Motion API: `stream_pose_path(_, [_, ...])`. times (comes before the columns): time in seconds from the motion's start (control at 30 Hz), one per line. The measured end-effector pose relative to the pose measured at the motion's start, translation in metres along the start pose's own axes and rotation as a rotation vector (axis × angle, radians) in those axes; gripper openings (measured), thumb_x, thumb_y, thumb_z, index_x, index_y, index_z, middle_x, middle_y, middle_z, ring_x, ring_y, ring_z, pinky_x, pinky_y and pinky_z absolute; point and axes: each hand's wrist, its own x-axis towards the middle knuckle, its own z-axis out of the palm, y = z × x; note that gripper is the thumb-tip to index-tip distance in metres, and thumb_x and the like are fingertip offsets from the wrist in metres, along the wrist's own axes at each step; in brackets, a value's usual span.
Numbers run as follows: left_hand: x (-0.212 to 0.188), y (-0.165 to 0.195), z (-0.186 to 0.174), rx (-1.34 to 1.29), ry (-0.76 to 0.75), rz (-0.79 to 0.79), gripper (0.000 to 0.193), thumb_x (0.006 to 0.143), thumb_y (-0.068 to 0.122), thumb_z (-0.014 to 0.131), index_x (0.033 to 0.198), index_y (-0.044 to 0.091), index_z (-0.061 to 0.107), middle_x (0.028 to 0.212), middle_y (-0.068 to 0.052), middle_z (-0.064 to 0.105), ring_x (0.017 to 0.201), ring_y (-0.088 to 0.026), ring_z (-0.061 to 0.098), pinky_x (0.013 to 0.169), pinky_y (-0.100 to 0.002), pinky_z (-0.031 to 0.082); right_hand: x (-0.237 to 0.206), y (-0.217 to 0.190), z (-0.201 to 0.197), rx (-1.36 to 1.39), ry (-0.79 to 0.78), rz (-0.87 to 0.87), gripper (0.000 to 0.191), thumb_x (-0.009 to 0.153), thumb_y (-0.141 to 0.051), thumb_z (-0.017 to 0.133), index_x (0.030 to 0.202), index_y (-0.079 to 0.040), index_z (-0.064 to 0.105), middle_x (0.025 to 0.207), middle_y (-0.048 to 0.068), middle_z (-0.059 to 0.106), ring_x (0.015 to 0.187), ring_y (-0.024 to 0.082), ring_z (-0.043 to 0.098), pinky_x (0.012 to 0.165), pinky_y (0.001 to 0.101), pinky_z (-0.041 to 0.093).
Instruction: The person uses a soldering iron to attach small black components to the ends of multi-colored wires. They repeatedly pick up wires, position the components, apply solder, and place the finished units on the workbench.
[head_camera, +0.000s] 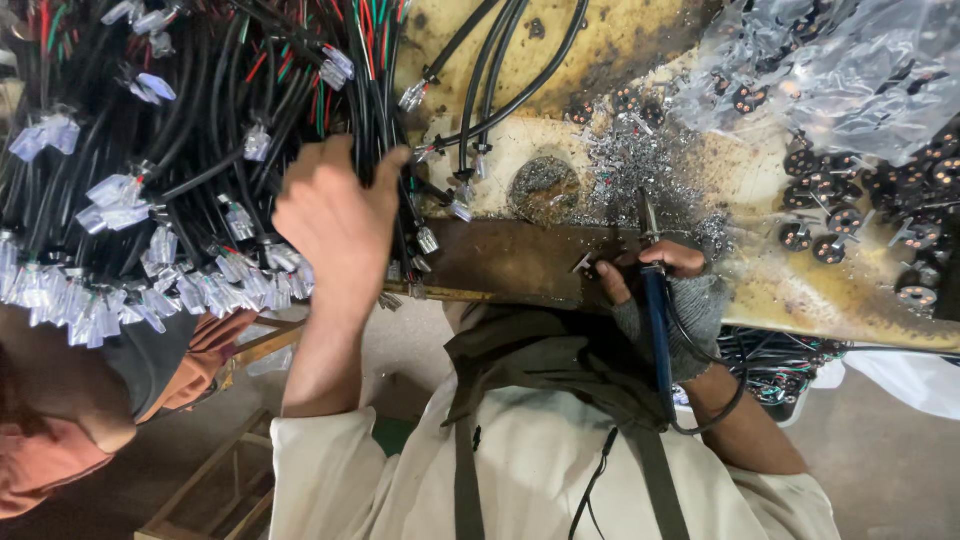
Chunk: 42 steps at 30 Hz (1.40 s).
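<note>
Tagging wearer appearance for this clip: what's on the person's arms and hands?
Left hand is bare, no glove; its cream sleeve is pushed up near the elbow. Right hand wears a grey knit fingerless glove, fingertips exposed, forearm bare. No watch or rings visible.

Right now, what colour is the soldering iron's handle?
Blue, seen in the head view: the soldering iron in the gloved right hand.

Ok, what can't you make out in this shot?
Head view:
- Left hand: fingertips buried in the black cable bundle.
- Soldering iron: tip too small to see what it touches.
- Black round parts: some blurred under the plastic bag.
- Cables cut off by the top edge.
</note>
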Motion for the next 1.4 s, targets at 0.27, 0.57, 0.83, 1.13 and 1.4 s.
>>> stream_pose_path(0.27, [0.007, -0.02, -0.026, -0.004, 0.138, -0.181, 0.02, 0.102, 0.028, 0.085, 0.103, 0.01, 0.075, 0.096, -0.012, 0.077, 0.078, -0.033, 0.074, 0.063, -0.043, 0.054, -0.013, 0.009, -0.001, 0.027, -0.002, 0.042, 0.043, 0.095, -0.009, 0.084, 0.116, -0.007, 0.047, 0.096, 0.007, 0.06, 0.083, 0.017, 0.061, 0.077, 0.0299, 0.05])
stream_pose_path(0.57, [-0.085, 0.055, -0.015, -0.715, 0.213, 0.48, 0.028, 0.086, -0.012, 0.071, 0.114, -0.009, 0.073, 0.088, -0.013, 0.074, 0.065, -0.016, 0.069, 0.05, -0.027, 0.053, -0.003, 0.021, -0.026, 0.839, -0.097, 0.382, 0.04, 0.102, -0.033, 0.075, 0.121, -0.01, 0.048, 0.107, 0.024, 0.073, 0.072, 0.021, 0.065, 0.067, 0.0286, 0.053])
stream_pose_path(0.83, [-0.144, 0.067, 0.002, -1.204, -0.134, 0.624, 0.033, 0.092, 0.005, 0.084, 0.121, -0.003, 0.071, 0.097, -0.011, 0.07, 0.072, -0.022, 0.07, 0.063, -0.031, 0.058, 0.003, 0.001, -0.031, 0.924, 0.04, 0.359, 0.049, 0.102, -0.019, 0.075, 0.123, -0.017, 0.031, 0.122, 0.032, 0.068, 0.085, 0.031, 0.074, 0.07, 0.0377, 0.064])
stream_pose_path(1.13, [-0.099, 0.06, -0.002, -0.826, -0.877, 0.556, 0.024, 0.097, 0.03, 0.067, 0.094, 0.008, 0.076, 0.082, -0.016, 0.075, 0.076, -0.035, 0.071, 0.065, -0.045, 0.053, 0.007, -0.012, -0.025, 0.515, -0.077, 0.376, 0.058, 0.094, -0.001, 0.076, 0.118, -0.015, 0.025, 0.096, 0.011, 0.075, 0.063, 0.014, 0.064, 0.06, 0.025, 0.052])
stream_pose_path(1.4, [-0.097, 0.103, 0.017, -1.214, -0.722, 0.114, 0.015, 0.098, 0.017, 0.07, 0.1, 0.003, 0.075, 0.081, -0.013, 0.074, 0.068, -0.023, 0.073, 0.061, -0.033, 0.055, 0.005, -0.005, -0.026, 0.202, -0.095, 0.175, 0.06, 0.089, 0.0, 0.081, 0.12, -0.009, 0.031, 0.097, 0.002, 0.07, 0.092, 0.016, 0.06, 0.099, 0.03, 0.041])
